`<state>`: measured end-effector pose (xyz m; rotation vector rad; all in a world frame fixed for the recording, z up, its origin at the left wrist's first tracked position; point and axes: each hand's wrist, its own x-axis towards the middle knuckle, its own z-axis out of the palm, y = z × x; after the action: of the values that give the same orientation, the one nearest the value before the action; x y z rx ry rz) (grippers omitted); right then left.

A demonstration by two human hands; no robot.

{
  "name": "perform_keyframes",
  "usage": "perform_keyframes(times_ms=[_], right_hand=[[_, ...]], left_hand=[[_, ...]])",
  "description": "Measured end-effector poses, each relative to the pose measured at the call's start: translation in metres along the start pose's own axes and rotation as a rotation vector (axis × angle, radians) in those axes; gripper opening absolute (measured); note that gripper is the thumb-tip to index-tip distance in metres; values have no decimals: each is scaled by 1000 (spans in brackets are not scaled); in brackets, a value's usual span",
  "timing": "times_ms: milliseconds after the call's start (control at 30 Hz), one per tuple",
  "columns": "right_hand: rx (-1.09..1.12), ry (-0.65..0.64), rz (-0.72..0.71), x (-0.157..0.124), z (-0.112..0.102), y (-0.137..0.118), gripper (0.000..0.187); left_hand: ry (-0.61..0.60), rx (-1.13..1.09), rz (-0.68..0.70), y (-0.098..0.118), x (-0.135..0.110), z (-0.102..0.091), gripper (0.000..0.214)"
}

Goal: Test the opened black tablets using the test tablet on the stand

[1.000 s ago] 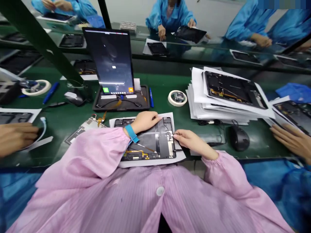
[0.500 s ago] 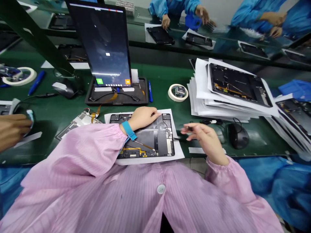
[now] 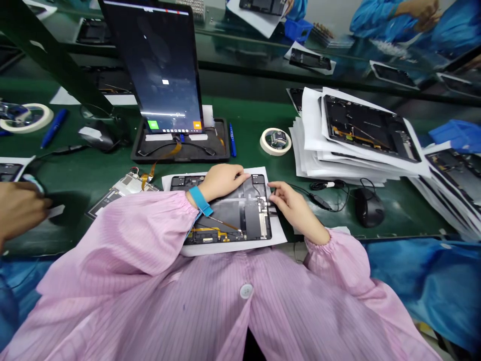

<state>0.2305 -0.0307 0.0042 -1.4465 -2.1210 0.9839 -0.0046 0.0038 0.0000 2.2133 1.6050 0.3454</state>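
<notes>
From my feed, the open tablet point(image 3: 233, 215) lies flat on a white sheet of paper point(image 3: 225, 249) on the green tabletop point(image 3: 248, 135), right in front of the wearer, with its long axis running side to side and its bare insides facing up. The left hand point(image 3: 221, 181), wearing a blue wrist strap point(image 3: 199, 200), rests on the tablet's far edge, its fingers point(image 3: 240, 176) spread and lying flat. The right hand point(image 3: 293, 204) sits at the tablet's right end, its fingers point(image 3: 274, 193) drawn close together by a small metal part; I can't tell whether they are pinching anything. Nothing stands between the hands and the tablet. Beyond the tablet, an upright screen point(image 3: 161, 70) stands in a black tray point(image 3: 180, 153), with a blue pen point(image 3: 232, 140) and a roll of tape point(image 3: 275, 141) nearby. To the tablet's right are a paper stack point(image 3: 308, 150) and a mouse point(image 3: 370, 208). A small circuit board point(image 3: 124, 188) lies just left of it, and a co-worker's hand point(image 3: 18, 205) is well off to that side.
</notes>
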Motion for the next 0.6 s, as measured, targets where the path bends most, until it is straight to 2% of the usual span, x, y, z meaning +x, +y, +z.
perform_keyframes(times_ms=[167, 267, 400, 467, 600], right_hand=[[0, 1, 45, 4, 2, -1, 32], [-25, 35, 58, -2, 3, -6, 43], [-340, 34, -13, -18, 7, -17, 56], [-471, 22, -83, -24, 11, -20, 52], [-553, 54, -160, -26, 23, -22, 46]], left_hand=[[18, 4, 2, -1, 1, 2, 45], [21, -10, -1, -1, 1, 2, 44], [18, -25, -5, 0, 0, 1, 43], [26, -21, -10, 0, 0, 1, 42], [45, -5, -5, -1, 1, 3, 44]])
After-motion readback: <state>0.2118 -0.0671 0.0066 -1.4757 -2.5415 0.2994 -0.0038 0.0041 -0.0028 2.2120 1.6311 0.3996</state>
